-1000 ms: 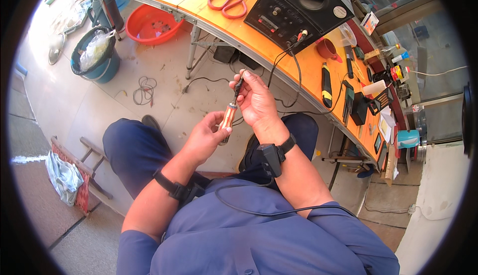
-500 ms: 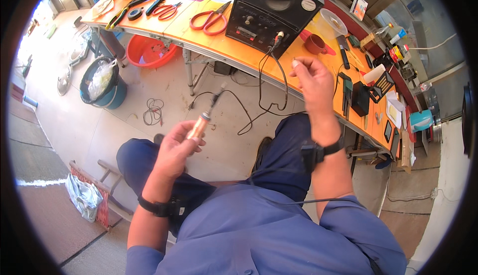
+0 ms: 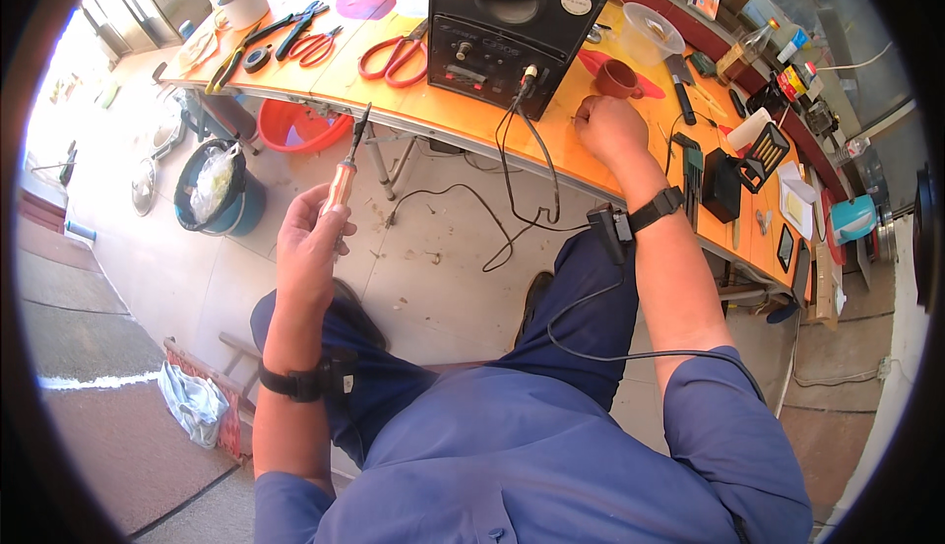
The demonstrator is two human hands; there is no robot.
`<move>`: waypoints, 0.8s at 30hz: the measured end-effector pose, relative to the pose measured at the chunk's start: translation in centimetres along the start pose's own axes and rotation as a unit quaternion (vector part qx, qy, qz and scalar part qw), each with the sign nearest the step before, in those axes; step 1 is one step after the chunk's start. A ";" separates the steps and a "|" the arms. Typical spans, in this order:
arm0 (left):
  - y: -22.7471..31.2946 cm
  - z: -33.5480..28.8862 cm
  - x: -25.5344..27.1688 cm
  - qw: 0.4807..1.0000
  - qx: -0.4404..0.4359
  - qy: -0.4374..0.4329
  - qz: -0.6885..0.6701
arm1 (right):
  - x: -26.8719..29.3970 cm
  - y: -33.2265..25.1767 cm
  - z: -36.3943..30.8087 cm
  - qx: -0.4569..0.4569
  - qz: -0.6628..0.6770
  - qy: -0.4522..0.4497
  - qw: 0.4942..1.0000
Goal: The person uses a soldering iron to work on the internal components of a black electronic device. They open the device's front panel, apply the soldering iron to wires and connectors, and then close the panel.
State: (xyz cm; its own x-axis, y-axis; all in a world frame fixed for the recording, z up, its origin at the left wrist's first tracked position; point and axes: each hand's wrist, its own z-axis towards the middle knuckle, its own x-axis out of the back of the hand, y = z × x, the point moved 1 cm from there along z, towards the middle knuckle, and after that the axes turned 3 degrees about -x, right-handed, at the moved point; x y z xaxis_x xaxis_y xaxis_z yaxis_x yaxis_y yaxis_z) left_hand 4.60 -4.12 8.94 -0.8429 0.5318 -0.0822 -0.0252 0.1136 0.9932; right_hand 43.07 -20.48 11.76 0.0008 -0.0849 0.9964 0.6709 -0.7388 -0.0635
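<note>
My left hand point(image 3: 313, 239) is closed around the handle of a screwdriver point(image 3: 342, 182), its dark tip pointing up toward the table's front edge. Over the orange tabletop point(image 3: 472, 116), my right hand point(image 3: 615, 132) is curled with the fingertips together at the surface; whatever they may hold is hidden. It sits just in front of a small brown cup point(image 3: 617, 79) and to the right of a black speaker box point(image 3: 507, 27). Cables point(image 3: 536, 140) run from a plug on the speaker's panel down past the table edge.
Red-handled scissors point(image 3: 396, 60), pliers point(image 3: 301, 30) and black tape point(image 3: 257, 59) lie left of the speaker. On the right are a knife point(image 3: 681, 89), a black box point(image 3: 717, 186) and a clear bowl point(image 3: 652, 28). A red basin point(image 3: 300, 130) and blue bucket point(image 3: 236, 204) stand below.
My right hand has come down from the air onto the tabletop by the cup. The left hand has moved left and up with the screwdriver. The view has shifted slightly.
</note>
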 end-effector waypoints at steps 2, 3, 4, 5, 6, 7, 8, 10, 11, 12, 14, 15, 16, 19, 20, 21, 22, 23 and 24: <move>-0.3 0.1 -0.1 1.000 0.013 0.011 -0.008 | 0.1 0.2 0.0 -0.001 0.012 -0.003 1.000; -0.3 0.1 -0.2 1.000 0.016 0.015 -0.015 | 0.3 0.3 -0.2 -0.003 0.020 -0.006 1.000; -0.2 0.0 -0.4 1.000 0.011 0.011 -0.025 | 0.6 0.3 -0.5 0.000 0.032 -0.008 0.999; 0.0 -0.3 -0.7 0.999 0.005 0.007 -0.034 | 1.1 0.3 -0.9 0.000 0.044 0.008 0.999; 0.3 -0.6 -1.0 0.999 0.011 0.021 -0.038 | 1.8 0.3 -1.4 0.005 0.062 0.027 0.998; 0.7 -1.0 -1.5 0.999 -0.013 -0.002 -0.043 | 2.3 0.0 -2.2 0.000 0.078 0.037 0.996; 1.0 -1.6 -2.2 0.999 -0.011 0.000 -0.042 | 2.9 -0.3 -3.2 0.007 0.173 0.046 0.984; 1.7 -3.1 -4.2 0.995 -0.066 -0.063 -0.026 | 4.0 -0.9 -5.9 0.009 0.354 0.050 0.934; 1.9 -3.7 -5.5 0.995 -0.068 -0.074 -0.024 | 4.2 -1.8 -7.4 0.047 0.437 0.015 0.898; 2.1 -4.2 -6.8 0.991 -0.091 -0.090 -0.037 | 4.2 -2.7 -8.9 0.079 0.521 -0.024 0.850; 2.6 -4.0 -9.4 0.962 -0.220 -0.134 0.086 | 4.0 -4.8 -11.5 0.100 0.616 -0.074 0.778; 2.8 -4.1 -10.6 0.957 -0.232 -0.142 0.101 | 3.9 -5.7 -12.4 0.117 0.661 -0.100 0.734; 3.1 -4.0 -11.5 0.936 -0.274 -0.145 0.168 | 3.8 -6.5 -12.8 0.110 0.702 -0.104 0.696; 3.6 -3.9 -14.0 0.897 -0.352 -0.163 0.210 | 3.1 -7.9 -13.2 0.085 0.782 -0.104 0.608; 3.8 -3.7 -14.5 0.890 -0.368 -0.173 0.205 | 3.0 -7.8 -13.1 0.059 0.803 -0.097 0.585; 4.0 -3.2 -14.8 0.882 -0.384 -0.182 0.201 | 2.9 -7.6 -12.9 0.034 0.823 -0.090 0.560; 4.3 -2.3 -14.8 0.898 -0.363 -0.149 0.202 | 2.7 -7.4 -12.7 0.005 0.839 -0.085 0.537; 4.6 -1.1 -14.6 0.911 -0.340 -0.115 0.202 | 2.7 -6.9 -12.3 -0.022 0.841 -0.052 0.538; 4.8 0.3 -14.4 0.924 -0.316 -0.080 0.202 | 2.7 -6.3 -11.8 -0.054 0.841 -0.021 0.539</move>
State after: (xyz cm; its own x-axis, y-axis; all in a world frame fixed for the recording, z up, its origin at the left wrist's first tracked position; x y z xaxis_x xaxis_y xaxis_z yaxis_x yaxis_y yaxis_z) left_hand 16.76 -10.94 14.86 -0.7625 0.5473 0.3450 -0.0773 -0.6064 0.7914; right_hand 30.10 -24.00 14.14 0.5582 -0.6810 -0.4739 -0.3517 0.3231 -0.8786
